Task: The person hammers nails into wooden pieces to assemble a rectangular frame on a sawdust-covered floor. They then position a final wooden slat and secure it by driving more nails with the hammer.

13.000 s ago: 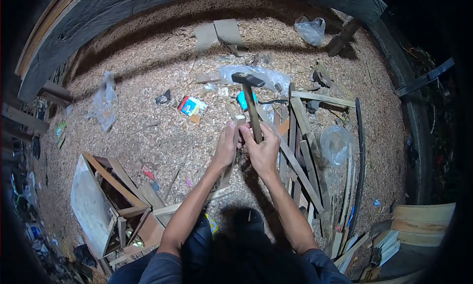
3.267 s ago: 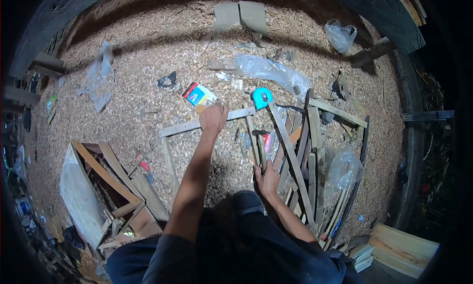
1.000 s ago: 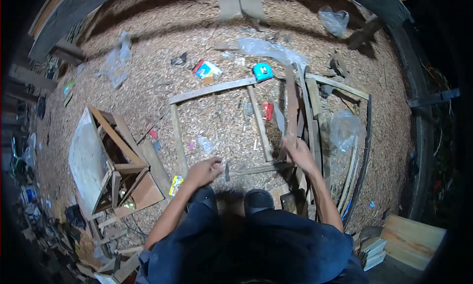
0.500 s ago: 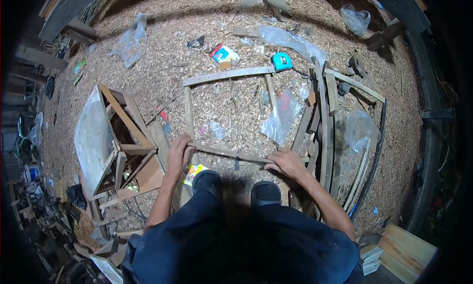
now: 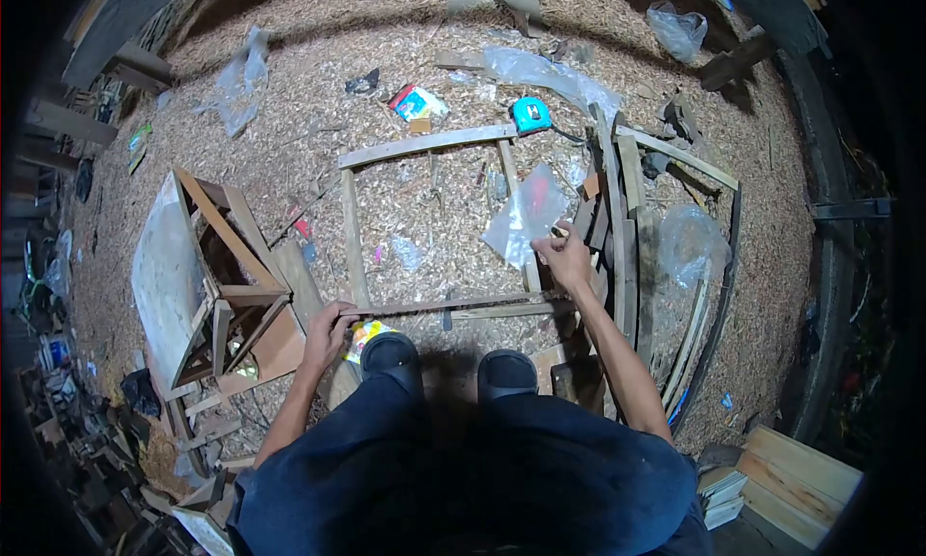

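Observation:
My left hand (image 5: 328, 334) pinches the left end of a thin wooden strip (image 5: 434, 306), which lies across in front of my feet. My right hand (image 5: 567, 261) is off the strip, above its right end, with fingers curled together. Something small shows at its fingertips, too small to name. Beyond the strip lies a wooden frame (image 5: 424, 145) of narrow slats, its two side pieces running toward me. A clear plastic sheet (image 5: 526, 209) lies just past my right hand. A short slat (image 5: 506, 312) is on the ground close under the strip.
A blue tape measure (image 5: 531, 115) sits at the frame's far right corner. On the left stands a wooden structure (image 5: 256, 291) with a pale panel. Long timber pieces (image 5: 625, 247) are stacked at right. Wood shavings cover the ground, with scattered plastic. Planks (image 5: 796, 484) lie lower right.
My right hand has let go of the strip and moved up and away from it. My left hand, still on the strip's end, has shifted down and left. The view has shifted slightly.

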The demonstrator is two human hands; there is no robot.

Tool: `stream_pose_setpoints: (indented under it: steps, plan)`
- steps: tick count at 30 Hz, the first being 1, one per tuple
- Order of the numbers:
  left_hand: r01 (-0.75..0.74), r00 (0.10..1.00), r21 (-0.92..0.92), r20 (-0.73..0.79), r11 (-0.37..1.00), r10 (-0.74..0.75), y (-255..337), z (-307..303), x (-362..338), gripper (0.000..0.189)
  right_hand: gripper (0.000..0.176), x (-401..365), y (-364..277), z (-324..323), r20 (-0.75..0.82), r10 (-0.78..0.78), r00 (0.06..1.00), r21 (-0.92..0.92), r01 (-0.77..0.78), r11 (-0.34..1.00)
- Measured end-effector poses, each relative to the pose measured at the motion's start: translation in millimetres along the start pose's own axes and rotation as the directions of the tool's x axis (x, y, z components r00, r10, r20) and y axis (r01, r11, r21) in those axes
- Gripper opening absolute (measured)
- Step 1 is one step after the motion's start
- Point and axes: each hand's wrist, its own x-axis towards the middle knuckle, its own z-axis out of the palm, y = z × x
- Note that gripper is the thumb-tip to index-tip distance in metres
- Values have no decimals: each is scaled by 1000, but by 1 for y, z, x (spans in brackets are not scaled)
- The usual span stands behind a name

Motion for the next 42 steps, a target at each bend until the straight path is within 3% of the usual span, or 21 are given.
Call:
stream_pose_setpoints:
  steps: [1,3,4,5,8,11,12,14,18,20,21,23,24,25,27,28,31,36,37,40,42]
  plan:
    - [4,1000,9,13,1000,-4,-3,1,0,9,54,9,9,5,-9,-2,1000,1,2,1000]
    - [-5,1000,19,25,1000,4,-1,1,4,9,41,25,17,7,-242,-109,964,180,155,971]
    - [-4,1000,-5,28,1000,4,4,2,4,8,29,19,-11,-12,-427,-65,902,212,170,962]
    - [-1,1000,-28,27,1000,2,6,1,4,8,29,15,-25,-27,-431,-68,900,213,175,961]
    - [-9,1000,-101,26,995,12,2,6,6,7,30,-1,-29,-40,-212,-331,919,-54,327,943]
    - [12,999,-117,41,993,-7,16,10,10,7,45,-1,-22,-10,30,75,997,-174,-69,982]
    - [14,998,-104,57,995,-8,20,10,12,7,45,8,0,11,35,69,997,-175,-62,983]
    - [27,998,-145,63,989,-18,11,15,17,7,48,24,45,48,25,80,997,417,-83,905]
    - [46,996,-166,79,985,-34,18,13,32,7,44,20,-2,4,-98,138,985,397,-89,914]
    - [69,994,-165,94,984,-54,23,8,36,8,44,21,-10,-13,-518,-115,848,37,157,987]
    - [71,994,-162,90,984,-57,23,6,36,8,44,16,-18,-18,-515,-116,849,40,159,986]
    - [31,998,-264,53,964,-17,23,6,37,9,48,0,-36,-28,-296,-620,727,-204,585,785]
    - [28,999,-265,41,964,-17,25,4,39,9,50,-12,-44,-36,57,-504,862,-21,505,863]
    - [53,998,-271,39,961,-44,27,3,35,10,40,-17,-51,-39,343,-384,857,200,333,922]
    - [85,996,-290,35,953,-78,35,8,29,10,29,-28,-50,-45,313,-608,729,206,573,793]
    - [96,995,-258,30,961,-92,46,10,24,11,29,-33,-53,-53,328,-611,720,205,577,790]
    - [76,997,-46,30,996,-75,54,12,24,13,21,-41,-39,-57,264,-579,771,154,559,815]
    - [-158,986,134,-28,978,163,22,23,8,14,18,-56,3,-25,185,-557,810,155,536,830]
    - [-157,986,138,-26,978,162,17,24,-1,14,16,-66,-1,-24,214,-434,875,224,388,894]
    - [-102,984,68,-140,992,111,6,30,-29,11,31,-95,16,-9,201,-437,877,168,409,897]
    - [-105,984,14,-142,994,106,8,36,-42,11,49,-115,10,-5,-33,-358,933,85,360,929]
